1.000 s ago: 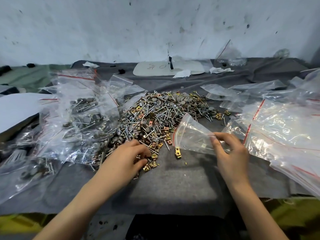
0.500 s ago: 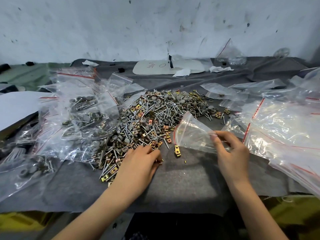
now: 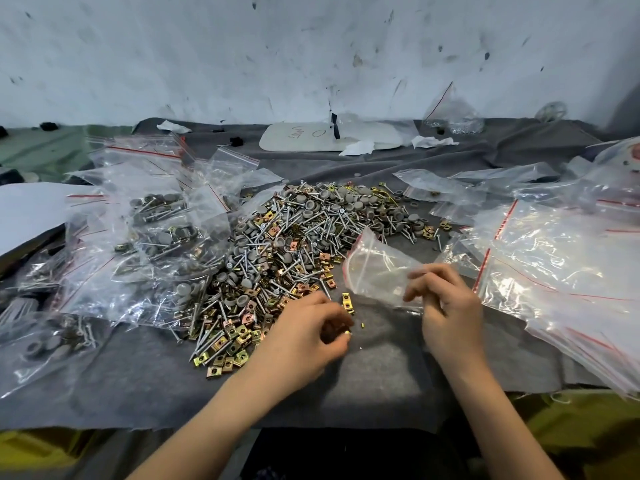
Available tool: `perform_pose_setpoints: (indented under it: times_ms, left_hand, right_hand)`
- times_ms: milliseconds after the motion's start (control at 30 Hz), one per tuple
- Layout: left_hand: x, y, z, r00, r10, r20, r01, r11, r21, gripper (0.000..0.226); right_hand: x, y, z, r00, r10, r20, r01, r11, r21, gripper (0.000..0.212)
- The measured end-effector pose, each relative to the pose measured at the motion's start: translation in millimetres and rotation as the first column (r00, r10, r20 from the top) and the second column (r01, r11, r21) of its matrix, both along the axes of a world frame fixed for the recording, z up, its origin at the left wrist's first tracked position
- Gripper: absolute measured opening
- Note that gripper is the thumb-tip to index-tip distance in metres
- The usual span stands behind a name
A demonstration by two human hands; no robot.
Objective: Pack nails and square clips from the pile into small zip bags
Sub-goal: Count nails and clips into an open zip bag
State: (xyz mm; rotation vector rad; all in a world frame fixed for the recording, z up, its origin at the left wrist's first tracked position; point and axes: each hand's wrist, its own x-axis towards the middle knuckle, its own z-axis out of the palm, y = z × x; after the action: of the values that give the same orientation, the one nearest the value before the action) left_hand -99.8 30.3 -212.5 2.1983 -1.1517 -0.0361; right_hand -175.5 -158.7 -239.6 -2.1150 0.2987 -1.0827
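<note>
Head view: the fingers [image 3: 329, 306] of the left hand [image 3: 304, 334] are curled tight, pinching what look like a few square clips [image 3: 341, 329], though blur hides the count. The right hand [image 3: 450, 306] pinches the near edge of a clear zip bag [image 3: 377, 268], its red-lined mouth gaping toward the pile [image 3: 294, 237] of nails [image 3: 311, 223] and clips just behind. One loose clip [image 3: 347, 303] lies on the grey cloth [image 3: 381, 375] between the hands. Filled bags [image 3: 149, 230] heap at the left, empty bags [image 3: 554, 265] at the right.

The film is likely limp and slick, so it wants holding near the stiffer zip strip to keep the mouth open. The clips look small, hard and light, easy to spill, and the nails could pierce the plastic.

Half a second earlier the left hand lay on the pile's near edge; now it has drawn right toward the bag, which stays put.
</note>
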Motion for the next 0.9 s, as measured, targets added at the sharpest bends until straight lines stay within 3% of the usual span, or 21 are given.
perform_pose_setpoints:
  times_ms: [100,233,567,900]
  left_hand:
    - [-5.7,-16.0,-0.6,0.976,0.028,-0.217,-0.079,0.970,-0.230,0.016]
    - [-4.4,-39.4,-3.9,0.900,0.052,-0.433,-0.240,0.888,-0.392,0.018]
    - [-5.4,-48.0,-20.3,0.828,0.009,-0.561,-0.344,0.797,-0.496,0.019]
    - [-6.7,-47.7,-21.8,0.824,-0.033,-0.566,-0.296,0.827,-0.478,0.032]
  right_hand:
    - [0.0,2.9,3.0,0.997,0.071,-0.009,-0.071,0.997,-0.009,0.027]
    - [-0.9,4.2,5.3,0.988,0.155,-0.027,-0.155,0.988,-0.023,0.020]
    - [0.4,4.4,3.6,0.976,0.188,-0.105,-0.200,0.973,-0.112,0.020]
    - [1.7,6.4,0.4,0.982,0.151,-0.117,-0.174,0.959,-0.223,0.022]
